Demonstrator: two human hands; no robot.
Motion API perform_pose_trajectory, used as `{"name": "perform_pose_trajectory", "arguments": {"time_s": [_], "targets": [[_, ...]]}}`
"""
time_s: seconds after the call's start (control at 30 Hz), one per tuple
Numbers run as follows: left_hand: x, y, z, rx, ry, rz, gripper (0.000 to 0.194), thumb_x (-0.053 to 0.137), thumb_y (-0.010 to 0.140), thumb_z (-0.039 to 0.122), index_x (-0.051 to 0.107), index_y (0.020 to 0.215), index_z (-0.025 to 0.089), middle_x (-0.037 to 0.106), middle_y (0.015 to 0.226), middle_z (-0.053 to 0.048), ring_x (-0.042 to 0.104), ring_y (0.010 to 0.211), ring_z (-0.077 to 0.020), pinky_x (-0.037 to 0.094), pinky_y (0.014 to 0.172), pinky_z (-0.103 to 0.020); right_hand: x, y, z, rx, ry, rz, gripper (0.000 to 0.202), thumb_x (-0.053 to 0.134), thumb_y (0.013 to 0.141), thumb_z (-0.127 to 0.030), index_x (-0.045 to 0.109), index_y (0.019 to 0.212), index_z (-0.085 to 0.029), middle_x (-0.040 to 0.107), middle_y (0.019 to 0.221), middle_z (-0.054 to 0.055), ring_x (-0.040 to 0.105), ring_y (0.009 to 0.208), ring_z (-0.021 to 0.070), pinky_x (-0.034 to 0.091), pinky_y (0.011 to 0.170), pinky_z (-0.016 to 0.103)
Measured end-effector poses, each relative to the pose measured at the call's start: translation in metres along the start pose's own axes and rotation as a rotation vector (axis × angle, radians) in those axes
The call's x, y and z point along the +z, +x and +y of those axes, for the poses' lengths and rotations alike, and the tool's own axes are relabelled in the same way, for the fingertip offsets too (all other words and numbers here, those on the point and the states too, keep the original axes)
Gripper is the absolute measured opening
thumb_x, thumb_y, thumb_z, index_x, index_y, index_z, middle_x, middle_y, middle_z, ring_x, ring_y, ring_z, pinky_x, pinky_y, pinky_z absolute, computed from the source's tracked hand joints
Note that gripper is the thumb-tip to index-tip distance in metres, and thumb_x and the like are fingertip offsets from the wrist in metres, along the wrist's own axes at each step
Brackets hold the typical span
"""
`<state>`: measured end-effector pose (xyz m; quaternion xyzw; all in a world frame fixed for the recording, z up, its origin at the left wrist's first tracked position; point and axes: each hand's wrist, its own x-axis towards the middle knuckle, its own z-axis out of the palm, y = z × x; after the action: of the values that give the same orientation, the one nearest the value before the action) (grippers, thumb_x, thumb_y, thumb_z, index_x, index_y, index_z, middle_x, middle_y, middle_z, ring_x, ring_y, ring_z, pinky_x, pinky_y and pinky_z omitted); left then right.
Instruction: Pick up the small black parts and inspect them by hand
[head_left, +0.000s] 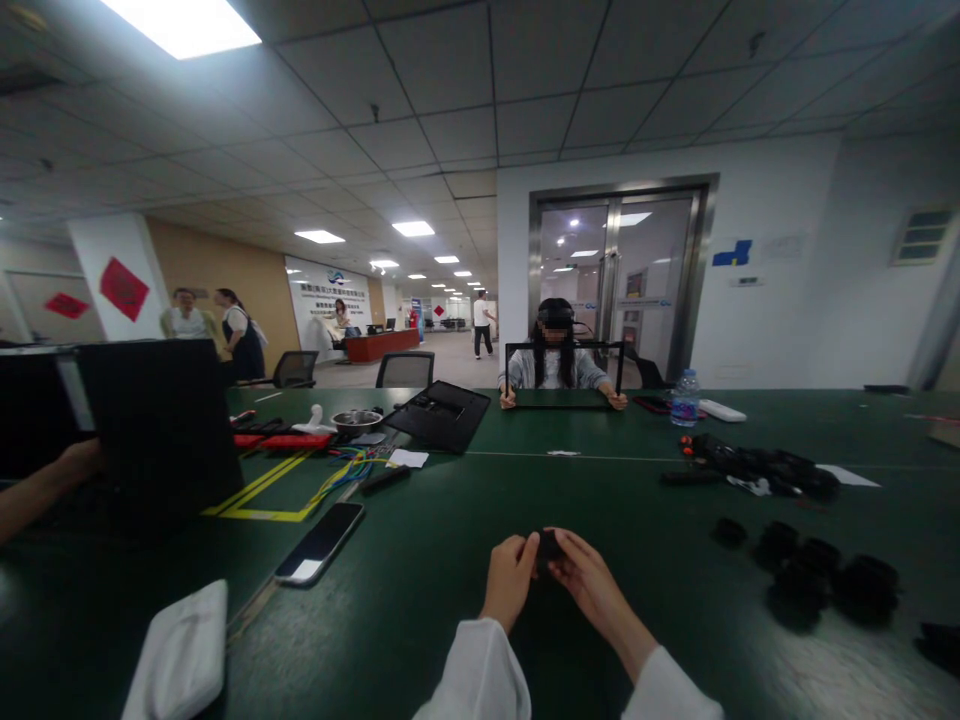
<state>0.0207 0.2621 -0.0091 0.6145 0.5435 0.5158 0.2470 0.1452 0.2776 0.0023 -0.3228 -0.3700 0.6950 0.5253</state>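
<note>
A small black part [550, 546] is held between my two hands, above the green table [420, 620]. Its exact kind does not show, since fingers cover much of it. On its left side, my left hand [511, 575] is closed with the thumb pressed against it. From the other side my right hand [586, 580] grips it between thumb and fingers. Several black round parts [814, 565] stand on the table to the right. A dark phone [321, 543] lies to the left of my hands.
Across the table a person holds up a black frame [564, 400]. A water bottle [684, 398], black cables [757, 465] and a white case [180, 650] are on the tabletop. At left, a person's hand [79, 460] touches a black panel [157, 430] near coloured wires [349, 470] and a metal bowl [357, 421].
</note>
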Motion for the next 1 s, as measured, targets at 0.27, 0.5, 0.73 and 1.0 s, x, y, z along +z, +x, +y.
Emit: {"name": "perform_pose_trajectory", "arguments": {"time_s": [0.27, 0.5, 0.73, 1.0], "targets": [[0.000, -0.002, 0.004, -0.003, -0.051, 0.002, 0.021, 0.045, 0.078, 0.037, 0.050, 0.077, 0.017, 0.052, 0.063, 0.003, 0.050, 0.055, -0.0104, 0.038, 0.054, -0.020, -0.006, 0.006, 0.004, -0.005, 0.092, 0.067, 0.025, 0.070, 0.057, -0.031, 0.061, 0.076, -0.017, 0.063, 0.066, 0.001, 0.056, 0.052, 0.0092, 0.045, 0.048, 0.019], [0.000, -0.001, 0.003, 0.109, -0.035, -0.028, 0.016, 0.048, 0.073, 0.014, 0.057, 0.085, 0.018, 0.055, 0.084, -0.003, 0.052, 0.074, -0.0145, 0.042, 0.067, -0.026, -0.009, 0.010, 0.007, 0.001, 0.169, 0.071, 0.024, 0.070, 0.059, -0.029, 0.059, 0.076, -0.017, 0.063, 0.065, 0.000, 0.055, 0.051, 0.0091, 0.046, 0.049, 0.020], [-0.001, 0.004, -0.001, 0.180, -0.084, 0.062, 0.012, 0.049, 0.072, 0.015, 0.059, 0.077, 0.017, 0.053, 0.096, -0.005, 0.051, 0.089, -0.0172, 0.041, 0.078, -0.030, -0.006, 0.007, 0.006, -0.021, 0.106, 0.047, 0.026, 0.071, 0.057, -0.027, 0.061, 0.078, -0.018, 0.063, 0.064, 0.000, 0.055, 0.051, 0.0089, 0.045, 0.048, 0.019], [-0.003, 0.001, 0.002, 0.034, -0.151, 0.113, 0.021, 0.052, 0.073, 0.030, 0.049, 0.089, 0.017, 0.057, 0.076, -0.001, 0.055, 0.073, -0.0145, 0.042, 0.066, -0.025, -0.002, 0.002, 0.001, -0.011, 0.035, -0.009, 0.030, 0.071, 0.057, -0.027, 0.062, 0.084, -0.018, 0.064, 0.071, 0.002, 0.056, 0.054, 0.0096, 0.045, 0.051, 0.019]]}}
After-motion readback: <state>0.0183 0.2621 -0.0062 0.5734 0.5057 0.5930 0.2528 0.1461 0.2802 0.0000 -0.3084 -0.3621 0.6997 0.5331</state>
